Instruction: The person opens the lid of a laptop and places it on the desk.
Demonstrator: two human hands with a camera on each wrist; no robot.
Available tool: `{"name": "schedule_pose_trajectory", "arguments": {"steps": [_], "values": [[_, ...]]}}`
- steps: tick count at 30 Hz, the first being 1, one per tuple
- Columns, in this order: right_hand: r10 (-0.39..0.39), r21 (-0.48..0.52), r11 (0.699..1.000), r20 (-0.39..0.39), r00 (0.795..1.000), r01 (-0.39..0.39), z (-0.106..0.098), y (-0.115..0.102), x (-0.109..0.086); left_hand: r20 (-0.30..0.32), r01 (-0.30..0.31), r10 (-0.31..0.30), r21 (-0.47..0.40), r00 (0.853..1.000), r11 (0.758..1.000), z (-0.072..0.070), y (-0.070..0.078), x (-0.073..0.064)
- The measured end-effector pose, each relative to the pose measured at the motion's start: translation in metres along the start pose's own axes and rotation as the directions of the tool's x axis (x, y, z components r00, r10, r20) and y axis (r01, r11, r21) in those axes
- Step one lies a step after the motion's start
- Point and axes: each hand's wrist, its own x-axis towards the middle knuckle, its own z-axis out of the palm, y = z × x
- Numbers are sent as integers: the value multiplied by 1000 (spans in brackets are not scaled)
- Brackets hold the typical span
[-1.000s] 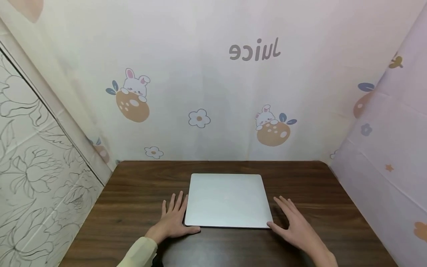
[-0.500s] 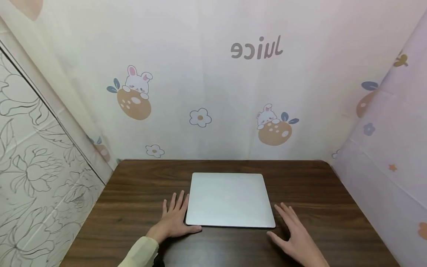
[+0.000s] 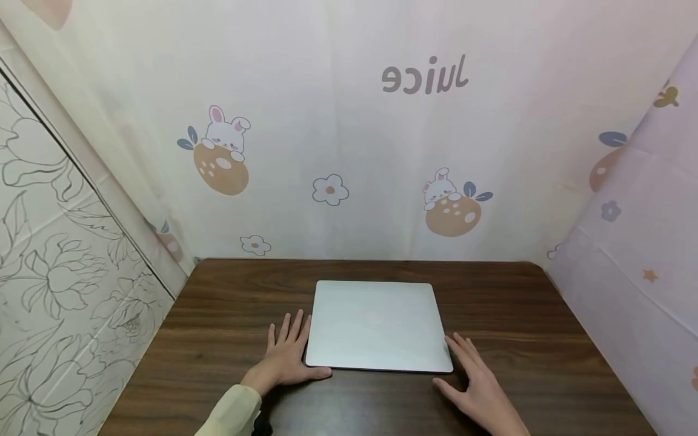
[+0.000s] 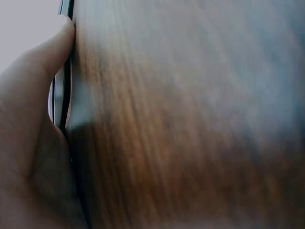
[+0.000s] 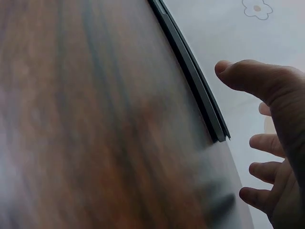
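Observation:
A closed silver laptop [image 3: 376,327] lies flat on the dark wood table [image 3: 229,284]. Beside its left edge, my left hand [image 3: 286,360] rests on the table with fingers spread, its thumb lying along the front edge near the corner. The left wrist view shows that thumb [image 4: 50,47] right at the laptop's thin dark edge [image 4: 66,86]. By the front right corner is my right hand [image 3: 477,384], fingertips close to the right side and thumb a little in front of the corner. The right wrist view shows the fingers spread apart, with the laptop's front edge [image 5: 190,71] beyond the thumb.
Behind the table hangs a pale curtain [image 3: 360,121] printed with rabbits and flowers. More printed cloth [image 3: 643,230] hangs along the right side, and a white panel with line-drawn flowers [image 3: 60,284] stands at the left.
My right hand has drawn slightly back toward me, and its thumb has come off the laptop's corner to just in front of it. The left hand stays in place; the view shifts slightly.

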Motion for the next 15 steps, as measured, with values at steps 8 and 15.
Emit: {"name": "schedule_pose_trajectory", "arguments": {"steps": [8,15], "values": [[-37,-34,999,39,999,38,8,-4,9,-11,15,-15,24,1000,1000,5,-4,3],[-145,-54,988,19,989,146,15,-11,20,-26,21,-20,50,999,999,12,-11,8]]}}
